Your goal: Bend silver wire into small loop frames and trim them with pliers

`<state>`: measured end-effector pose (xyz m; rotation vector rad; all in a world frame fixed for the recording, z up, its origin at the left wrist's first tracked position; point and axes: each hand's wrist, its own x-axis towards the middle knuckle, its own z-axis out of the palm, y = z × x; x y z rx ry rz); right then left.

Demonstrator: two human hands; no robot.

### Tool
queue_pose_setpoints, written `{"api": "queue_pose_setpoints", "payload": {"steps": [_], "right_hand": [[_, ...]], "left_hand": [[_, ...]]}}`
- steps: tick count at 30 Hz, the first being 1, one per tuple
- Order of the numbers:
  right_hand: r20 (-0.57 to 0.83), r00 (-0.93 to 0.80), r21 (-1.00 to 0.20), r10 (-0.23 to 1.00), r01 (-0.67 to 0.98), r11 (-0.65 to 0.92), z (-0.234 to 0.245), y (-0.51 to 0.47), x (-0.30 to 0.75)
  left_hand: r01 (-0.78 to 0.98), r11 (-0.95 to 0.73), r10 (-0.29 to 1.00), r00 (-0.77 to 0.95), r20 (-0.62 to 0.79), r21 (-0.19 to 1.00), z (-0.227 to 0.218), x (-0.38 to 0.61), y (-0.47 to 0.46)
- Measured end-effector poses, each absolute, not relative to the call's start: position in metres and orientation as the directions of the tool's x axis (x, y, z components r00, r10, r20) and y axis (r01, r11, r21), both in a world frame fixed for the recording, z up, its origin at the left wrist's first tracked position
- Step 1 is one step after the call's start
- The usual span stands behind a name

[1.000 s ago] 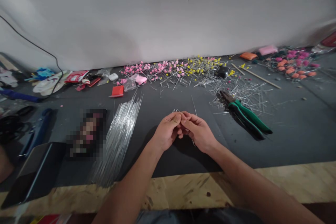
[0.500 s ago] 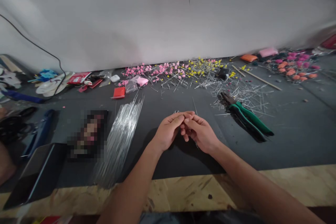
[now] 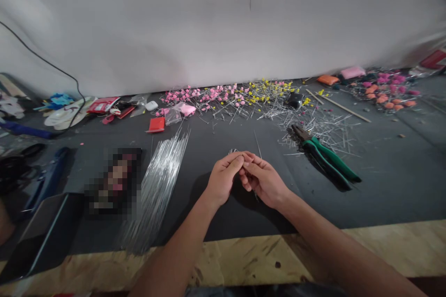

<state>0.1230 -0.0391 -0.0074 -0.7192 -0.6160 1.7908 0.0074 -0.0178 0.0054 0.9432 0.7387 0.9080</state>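
Above the dark mat, my left hand (image 3: 225, 174) and my right hand (image 3: 266, 178) meet at the fingertips, thumbs and fingers pinched together. Whatever they pinch is hidden by the fingers. Small silvery wire loops (image 3: 232, 151) show just behind the left fingers, and a thin straight wire (image 3: 258, 144) shows beyond the right fingers; I cannot tell whether either is held. To the left of my hands lies a bundle of straight silver wires (image 3: 162, 171). Pliers (image 3: 325, 158) with green and black handles rest to the right, jaws toward the wall.
Along the wall lie wire stems with pink tips (image 3: 209, 95) and yellow tips (image 3: 268, 90). Short wire pieces (image 3: 331, 130) scatter behind the pliers. Orange and magenta tipped stems (image 3: 390, 93) sit far right. A red packet (image 3: 156, 125) and a dark phone-like slab (image 3: 45, 232) are at left.
My hands stay pinched together in nearly the same place, with only slight finger movement. The whole view has shifted a little; the things on the table stay put.
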Motion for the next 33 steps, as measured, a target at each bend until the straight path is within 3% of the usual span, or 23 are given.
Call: {"api": "queue_pose_setpoints", "payload": {"steps": [10,16,28,33], "right_hand": [[-0.185,-0.329,-0.672,0.926,-0.645,-0.363,-0.0075,-0.0382,0.1231],[-0.207,-0.363,-0.654,0.909,-0.64,-0.404,-0.0038,-0.0374,0.1248],[-0.232,-0.335,-0.676,0.913,-0.619,-0.399,-0.0054,-0.0375,0.1227],[-0.235,-0.328,-0.696,0.915,-0.601,-0.394,-0.006,-0.0377,0.1233]], "left_hand": [[-0.341,0.364,0.895,0.385,-0.224,0.867,0.0071,0.0096,-0.0198],[-0.408,0.342,0.908,0.374,-0.186,0.847,0.0069,0.0068,-0.0163],[-0.134,0.197,0.96,0.227,-0.164,0.971,0.004,0.008,-0.0175],[-0.108,0.151,0.974,0.188,-0.129,0.983,0.0069,0.0092,-0.0178]]}}
